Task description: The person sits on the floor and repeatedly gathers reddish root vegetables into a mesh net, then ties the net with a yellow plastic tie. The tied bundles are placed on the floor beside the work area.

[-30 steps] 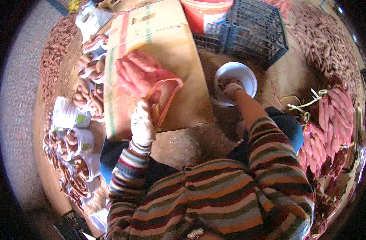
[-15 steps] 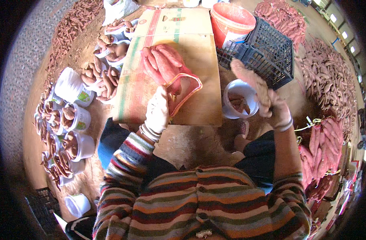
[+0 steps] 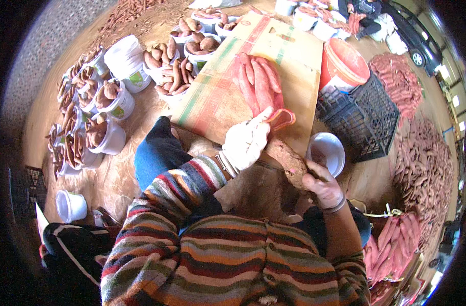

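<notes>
A red mesh bag [image 3: 261,84] with several sweet potatoes inside lies on the flattened cardboard [image 3: 212,109] in front of me. My left hand [image 3: 246,140], in a white glove, is closed at the near end of the bag, beside its orange-edged mouth. Gripped in my right hand [image 3: 324,187] is one long, soil-covered sweet potato [image 3: 288,159]. Its far end points at the bag's mouth, close to my left fingers. Just beyond my right hand stands a white bucket [image 3: 332,153], partly hidden by that hand.
Several white buckets [image 3: 113,137] of sweet potatoes line the left side. Past the cardboard's right edge are an orange-red bucket [image 3: 345,64] and a black plastic crate [image 3: 368,117]. Filled mesh bags [image 3: 393,247] and a sweet potato heap [image 3: 426,173] lie at right. Another person [image 3: 363,15] sits far off.
My right hand has brought the long sweet potato left and nearer, from over the white bucket to the bag's mouth. The whole view has also turned and shifted.
</notes>
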`<state>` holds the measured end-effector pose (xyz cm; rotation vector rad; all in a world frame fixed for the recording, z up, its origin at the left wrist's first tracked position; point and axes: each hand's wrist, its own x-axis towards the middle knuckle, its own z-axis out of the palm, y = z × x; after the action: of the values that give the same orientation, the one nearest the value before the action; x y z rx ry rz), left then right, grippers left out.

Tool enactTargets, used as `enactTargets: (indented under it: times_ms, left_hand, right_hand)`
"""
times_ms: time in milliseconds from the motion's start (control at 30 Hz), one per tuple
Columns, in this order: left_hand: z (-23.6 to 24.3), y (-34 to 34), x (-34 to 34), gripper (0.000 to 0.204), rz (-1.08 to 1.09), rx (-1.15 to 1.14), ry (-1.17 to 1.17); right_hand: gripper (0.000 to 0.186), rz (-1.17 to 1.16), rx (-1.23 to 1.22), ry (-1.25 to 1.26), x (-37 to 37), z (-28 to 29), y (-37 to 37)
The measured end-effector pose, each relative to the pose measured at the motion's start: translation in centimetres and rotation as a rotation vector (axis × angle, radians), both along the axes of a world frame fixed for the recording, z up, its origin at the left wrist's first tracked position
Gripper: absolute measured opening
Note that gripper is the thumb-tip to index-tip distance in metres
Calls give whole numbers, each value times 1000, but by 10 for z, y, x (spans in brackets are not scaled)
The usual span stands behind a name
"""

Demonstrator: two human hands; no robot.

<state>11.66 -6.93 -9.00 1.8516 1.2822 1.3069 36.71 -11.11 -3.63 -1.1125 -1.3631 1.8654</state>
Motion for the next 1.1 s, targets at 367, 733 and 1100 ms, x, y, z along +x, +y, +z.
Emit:
enactTargets:
  times_ms: [367,733,1100]
  left_hand:
    - [11,7,-5,34,169,184,15]
    - [28,7,-10,39,208,39,-325]
    - [8,27,-34,49,196,44,-352]
  right_hand:
    - [54,85,763,-487,-68,3,32]
    - [48,-84,991,-531,-102,10,31]
    - [45,-429,335,-42,-66,22,-1]
